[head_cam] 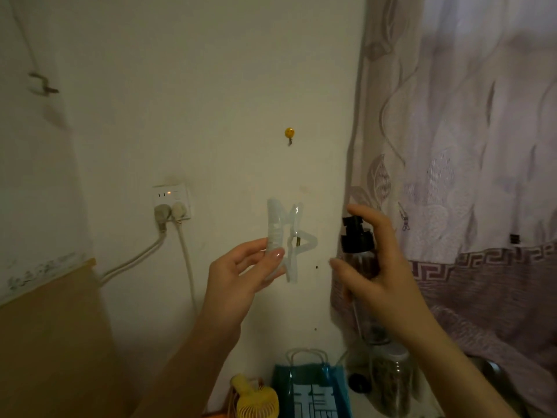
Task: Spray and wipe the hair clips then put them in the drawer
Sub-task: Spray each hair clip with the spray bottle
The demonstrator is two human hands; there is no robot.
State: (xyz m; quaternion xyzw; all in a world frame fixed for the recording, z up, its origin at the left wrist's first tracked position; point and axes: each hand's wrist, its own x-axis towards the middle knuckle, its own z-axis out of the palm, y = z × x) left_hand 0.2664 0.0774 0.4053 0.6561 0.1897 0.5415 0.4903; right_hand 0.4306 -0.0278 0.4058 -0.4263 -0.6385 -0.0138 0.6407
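Right hand (382, 267), at 3 o'clock of centre, wraps a clear spray bottle (360, 254), index finger curled over the black pump head; left hand (241, 273) pinches a translucent star-shaped hair clip (286, 236) between thumb and fingers, raised before the wall just beside the nozzle. Mist may overshoot onto the wall socket (171, 202) at 9 o'clock. The narrow pinch risks a wet clip slipping toward the bags below.

Your blue bag (312, 387) at the bottom edge, large white character print, cropped, not readable.
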